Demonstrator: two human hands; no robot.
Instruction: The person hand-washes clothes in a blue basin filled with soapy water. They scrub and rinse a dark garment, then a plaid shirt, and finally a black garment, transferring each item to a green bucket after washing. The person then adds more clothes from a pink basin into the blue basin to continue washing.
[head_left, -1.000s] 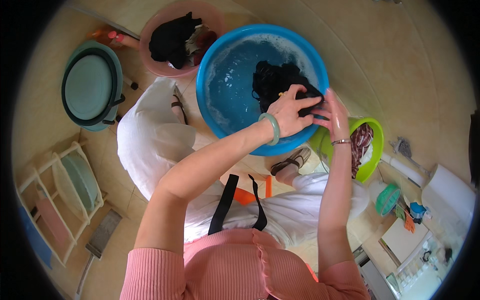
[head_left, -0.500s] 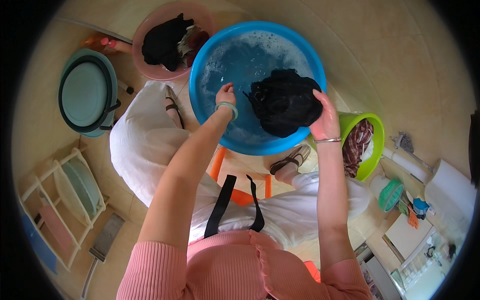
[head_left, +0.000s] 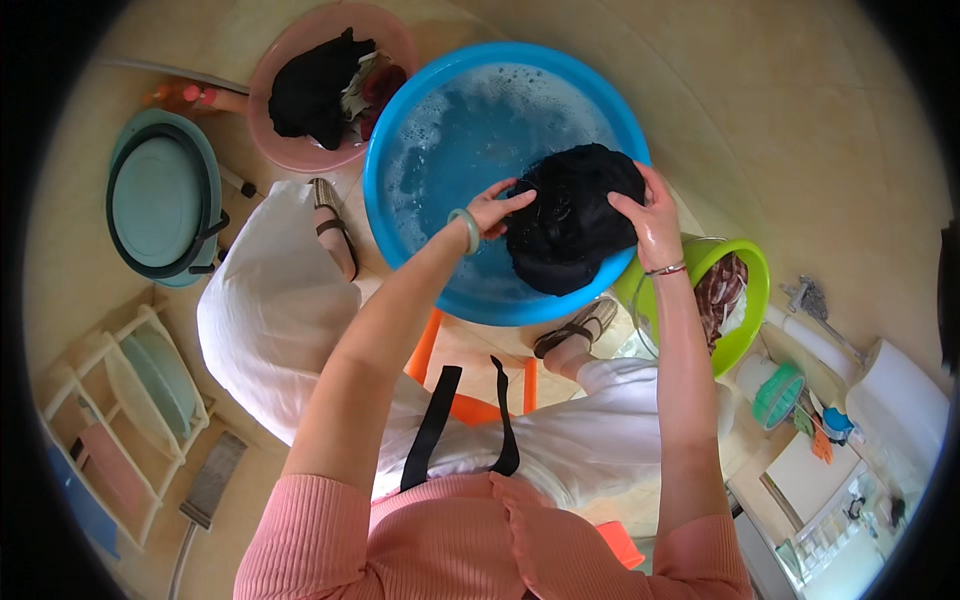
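A bunched wet black garment [head_left: 570, 215] lies at the right side of a blue basin [head_left: 376, 170] of sudsy water, partly over the rim. My right hand [head_left: 655, 222] grips its right edge, thumb on top and fingers curled round the far side. At the garment's left edge is my left hand [head_left: 490, 212], a bangle on its wrist. Its thumb and forefinger are stretched apart and touch the cloth; the other fingers are partly hidden below.
A pink basin [head_left: 262, 135] with dark clothes stands at the far left. Right of the blue basin, a lime-green bucket [head_left: 757, 300] holds patterned cloth. Stacked teal basins [head_left: 155, 200] and a white rack [head_left: 150, 500] line the left side. An orange stool [head_left: 530, 385] is beneath me.
My left hand has moved right from over the water to the garment, its fingers spreading. My right hand keeps its hold, now with the thumb on top.
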